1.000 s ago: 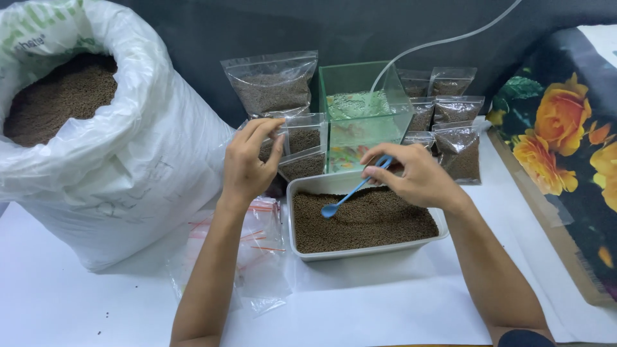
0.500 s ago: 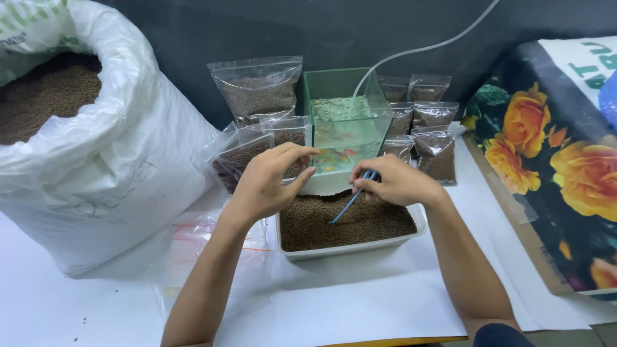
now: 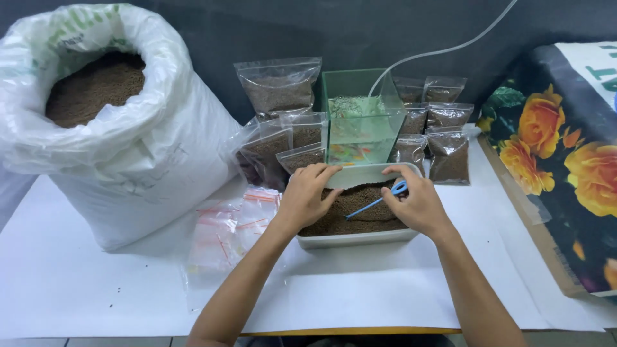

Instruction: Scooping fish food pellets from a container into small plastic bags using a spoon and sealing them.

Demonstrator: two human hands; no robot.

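Glossy clear plastic bags (image 3: 278, 87)
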